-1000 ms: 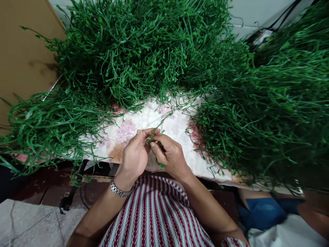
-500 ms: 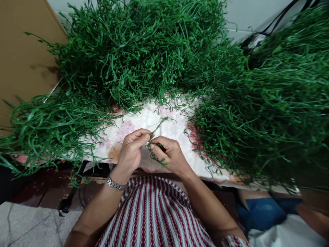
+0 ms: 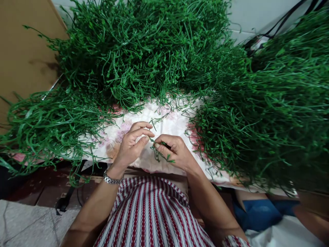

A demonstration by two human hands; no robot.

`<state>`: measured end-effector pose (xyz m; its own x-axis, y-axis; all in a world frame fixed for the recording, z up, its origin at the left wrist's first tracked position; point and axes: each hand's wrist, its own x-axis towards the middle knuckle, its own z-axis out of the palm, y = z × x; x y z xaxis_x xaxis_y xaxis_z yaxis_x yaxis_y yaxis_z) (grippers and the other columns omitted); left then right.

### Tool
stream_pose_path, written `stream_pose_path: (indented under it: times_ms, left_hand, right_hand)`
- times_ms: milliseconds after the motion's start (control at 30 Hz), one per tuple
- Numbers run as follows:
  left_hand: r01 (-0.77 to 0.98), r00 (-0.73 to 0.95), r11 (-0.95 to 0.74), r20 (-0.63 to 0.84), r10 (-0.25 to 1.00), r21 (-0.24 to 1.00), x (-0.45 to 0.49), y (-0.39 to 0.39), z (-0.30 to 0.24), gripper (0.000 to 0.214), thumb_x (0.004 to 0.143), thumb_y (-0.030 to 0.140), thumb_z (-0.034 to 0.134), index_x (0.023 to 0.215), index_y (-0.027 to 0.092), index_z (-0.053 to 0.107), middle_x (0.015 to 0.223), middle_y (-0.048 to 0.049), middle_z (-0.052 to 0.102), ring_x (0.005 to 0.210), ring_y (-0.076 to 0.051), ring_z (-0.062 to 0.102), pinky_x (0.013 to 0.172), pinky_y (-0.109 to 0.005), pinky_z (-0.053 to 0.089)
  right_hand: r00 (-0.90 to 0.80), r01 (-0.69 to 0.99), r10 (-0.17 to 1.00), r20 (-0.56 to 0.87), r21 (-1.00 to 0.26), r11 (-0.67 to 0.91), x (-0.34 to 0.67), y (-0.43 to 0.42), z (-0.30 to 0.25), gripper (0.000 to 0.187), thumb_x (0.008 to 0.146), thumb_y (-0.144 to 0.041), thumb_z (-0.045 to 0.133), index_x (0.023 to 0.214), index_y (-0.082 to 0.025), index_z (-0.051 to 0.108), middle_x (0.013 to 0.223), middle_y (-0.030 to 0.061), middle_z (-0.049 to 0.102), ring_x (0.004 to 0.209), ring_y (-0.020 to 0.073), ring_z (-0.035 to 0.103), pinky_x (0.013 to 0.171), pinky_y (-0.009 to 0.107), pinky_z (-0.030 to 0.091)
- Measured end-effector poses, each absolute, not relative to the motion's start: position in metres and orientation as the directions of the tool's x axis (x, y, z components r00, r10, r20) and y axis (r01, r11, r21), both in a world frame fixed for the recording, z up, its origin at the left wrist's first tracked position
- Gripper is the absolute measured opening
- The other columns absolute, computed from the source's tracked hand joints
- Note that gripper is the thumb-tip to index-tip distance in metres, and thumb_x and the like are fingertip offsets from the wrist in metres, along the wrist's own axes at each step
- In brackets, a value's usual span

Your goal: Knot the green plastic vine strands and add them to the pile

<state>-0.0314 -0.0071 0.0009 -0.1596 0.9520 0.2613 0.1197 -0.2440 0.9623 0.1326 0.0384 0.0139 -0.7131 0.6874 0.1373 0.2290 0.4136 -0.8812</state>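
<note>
Thin green stems with small knobby ends are pinched between thumb and fingers of my right hand, over the flowered cloth. My left hand is just to the left, its fingers apart and its tips close to the upper end of those stems. A metal-banded watch circles my left wrist. Beyond the fingertips, a short loose green piece shows over the cloth. Whether the stems are real or artificial I cannot tell.
Green stems form a tall heap at the back, a large heap on the right and a lower heap on the left. The flowered cloth covers the table. Another person's blue-clothed leg is at lower right.
My left fingers have spread and come off the stem they were pinching. The right hand has shifted slightly right with the green stems. A piece now shows apart beyond the fingers.
</note>
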Motion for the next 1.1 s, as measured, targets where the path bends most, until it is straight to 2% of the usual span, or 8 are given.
stream_pose_path:
  times_ms: [167, 267, 400, 533, 633, 800, 967, 1100]
  left_hand:
    - [0.147, -0.143, -0.269, 0.289, 0.947, 0.952, -0.035, -0.007, -0.005, 0.010, 0.077, 0.022, 0.061, 0.073, 0.018, 0.069, 0.077, -0.0065, 0.062, 0.089, -0.022, 0.056, 0.087, -0.033, 0.040]
    - [0.223, -0.129, -0.262, 0.294, 0.947, 0.939, -0.033, -0.006, -0.008, 0.010, 0.079, 0.023, 0.060, 0.073, 0.018, 0.066, 0.071, -0.0032, 0.060, 0.081, -0.019, 0.055, 0.082, -0.031, 0.041]
    - [0.230, -0.151, -0.216, 0.254, 0.955, 0.949, -0.030, -0.008, -0.008, 0.013, 0.082, 0.024, 0.056, 0.076, 0.017, 0.065, 0.075, -0.0026, 0.062, 0.078, -0.016, 0.058, 0.075, -0.027, 0.043]
    - [0.175, -0.164, -0.141, 0.170, 0.972, 0.974, -0.031, -0.011, -0.008, 0.015, 0.082, 0.022, 0.055, 0.091, 0.018, 0.066, 0.087, -0.0031, 0.067, 0.077, -0.015, 0.061, 0.071, -0.024, 0.045]
    - [0.222, -0.160, -0.173, 0.211, 0.964, 0.960, -0.033, -0.011, -0.007, 0.015, 0.079, 0.015, 0.056, 0.090, 0.017, 0.065, 0.086, -0.0030, 0.066, 0.081, -0.015, 0.060, 0.074, -0.025, 0.045]
    - [0.279, -0.168, -0.307, 0.361, 0.917, 0.910, -0.032, -0.008, -0.007, 0.009, 0.078, 0.013, 0.055, 0.077, 0.017, 0.064, 0.079, -0.0031, 0.060, 0.081, -0.016, 0.057, 0.073, -0.026, 0.044]
    - [0.232, -0.209, -0.272, 0.321, 0.924, 0.934, -0.033, -0.007, -0.007, 0.008, 0.078, 0.014, 0.056, 0.077, 0.016, 0.063, 0.078, -0.0029, 0.058, 0.078, -0.015, 0.055, 0.071, -0.026, 0.042]
    - [0.127, -0.308, -0.242, 0.270, 0.912, 0.962, -0.036, -0.007, -0.010, 0.005, 0.076, 0.015, 0.058, 0.076, 0.016, 0.063, 0.076, -0.0020, 0.058, 0.073, -0.014, 0.053, 0.063, -0.023, 0.041]
  right_hand:
    - [-0.691, 0.257, 0.712, 0.121, -0.880, 0.399, 0.134, 0.040, 0.015, 0.014, 0.086, -0.020, 0.048, 0.083, -0.013, 0.059, 0.061, -0.0026, 0.050, 0.055, 0.0071, 0.042, 0.055, 0.018, 0.034]
    - [-0.676, 0.257, 0.726, 0.125, -0.884, 0.391, 0.134, 0.039, 0.016, 0.014, 0.086, -0.022, 0.049, 0.086, -0.012, 0.060, 0.061, -0.0028, 0.049, 0.054, 0.0065, 0.041, 0.054, 0.018, 0.033]
    - [-0.666, 0.220, 0.740, 0.094, -0.923, 0.316, 0.134, 0.039, 0.013, 0.015, 0.084, -0.024, 0.051, 0.077, -0.013, 0.057, 0.059, -0.0035, 0.045, 0.053, 0.0061, 0.037, 0.051, 0.018, 0.031]
    - [-0.641, 0.112, 0.767, 0.012, -0.988, 0.109, 0.136, 0.040, 0.006, 0.017, 0.085, -0.029, 0.052, 0.079, -0.014, 0.055, 0.057, -0.0047, 0.041, 0.049, 0.0052, 0.032, 0.046, 0.017, 0.028]
    - [-0.624, 0.052, 0.781, -0.010, -0.998, 0.028, 0.138, 0.040, 0.003, 0.020, 0.083, -0.033, 0.055, 0.078, -0.013, 0.056, 0.059, -0.0037, 0.043, 0.050, 0.0055, 0.034, 0.047, 0.017, 0.028]
    - [-0.585, 0.045, 0.811, -0.013, -0.999, 0.016, 0.137, 0.039, 0.002, 0.024, 0.081, -0.037, 0.057, 0.079, -0.014, 0.059, 0.062, -0.0021, 0.048, 0.053, 0.0067, 0.039, 0.050, 0.018, 0.032]
    - [-0.594, 0.063, 0.804, -0.024, -0.998, 0.016, 0.138, 0.036, 0.002, 0.023, 0.083, -0.037, 0.057, 0.084, -0.014, 0.060, 0.062, -0.0030, 0.046, 0.053, 0.0063, 0.037, 0.050, 0.019, 0.030]
    - [-0.570, 0.099, 0.821, -0.030, -0.995, 0.032, 0.141, 0.033, 0.002, 0.022, 0.084, -0.035, 0.056, 0.094, -0.016, 0.060, 0.065, -0.0027, 0.048, 0.056, 0.0073, 0.041, 0.052, 0.019, 0.031]
